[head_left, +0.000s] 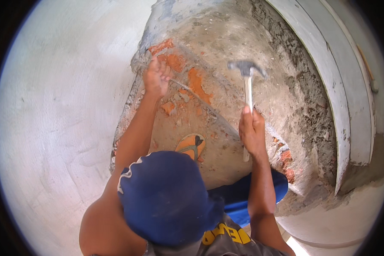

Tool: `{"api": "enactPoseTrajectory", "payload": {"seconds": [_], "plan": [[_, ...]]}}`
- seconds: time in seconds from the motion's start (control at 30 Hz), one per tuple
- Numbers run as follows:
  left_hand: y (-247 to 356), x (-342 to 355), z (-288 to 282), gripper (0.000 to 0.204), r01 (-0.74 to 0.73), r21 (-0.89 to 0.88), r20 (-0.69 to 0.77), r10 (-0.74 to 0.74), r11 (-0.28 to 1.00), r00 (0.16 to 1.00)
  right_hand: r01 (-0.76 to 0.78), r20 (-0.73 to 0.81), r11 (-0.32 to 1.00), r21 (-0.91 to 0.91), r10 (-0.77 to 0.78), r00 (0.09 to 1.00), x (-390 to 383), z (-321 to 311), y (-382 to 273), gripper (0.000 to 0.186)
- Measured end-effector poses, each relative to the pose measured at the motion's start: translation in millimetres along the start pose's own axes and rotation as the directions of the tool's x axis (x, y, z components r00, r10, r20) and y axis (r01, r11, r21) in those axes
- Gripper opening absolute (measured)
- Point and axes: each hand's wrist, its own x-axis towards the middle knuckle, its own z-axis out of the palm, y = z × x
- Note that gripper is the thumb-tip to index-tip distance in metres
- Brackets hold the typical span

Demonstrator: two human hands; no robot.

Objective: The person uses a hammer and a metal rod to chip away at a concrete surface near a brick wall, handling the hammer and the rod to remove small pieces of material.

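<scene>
Rough mortar (pixel 305 100); right hand (pixel 253 130) grips claw hammer (pixel 248 88), seemingly steel-headed.

Lg yellow lettering (pixel 227 233), bold caps, on dk grey shirt (pixel 196 248), just below & right of blue cap (pixel 166 198); only a few chars show, partly cut off, so full wording can't be read

A smooth whitish plastered wall (pixel 59 119) sweeps down the left, while pale, curved, plaster-like bands (pixel 341 123) arc rightward!
</scene>
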Motion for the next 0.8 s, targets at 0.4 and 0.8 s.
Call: {"api": "enactPoseTrajectory", "payload": {"seconds": [0.4,0.8], "plan": [[6.5,-30.3,63.9,0.037,0.362,-0.643,0.298,-0.214,0.675,0.93,-0.195,0.064,0.919,0.344,0.184,0.981,-43.4,21.2,44.3,0.031],[-54.1,-70.4,82.5,0.021,0.622,-0.705,0.446,-0.468,0.342,0.763,0.162,-0.133,0.897,0.411,-0.116,0.984,-43.8,46.2,-15.3,0.017]]}}
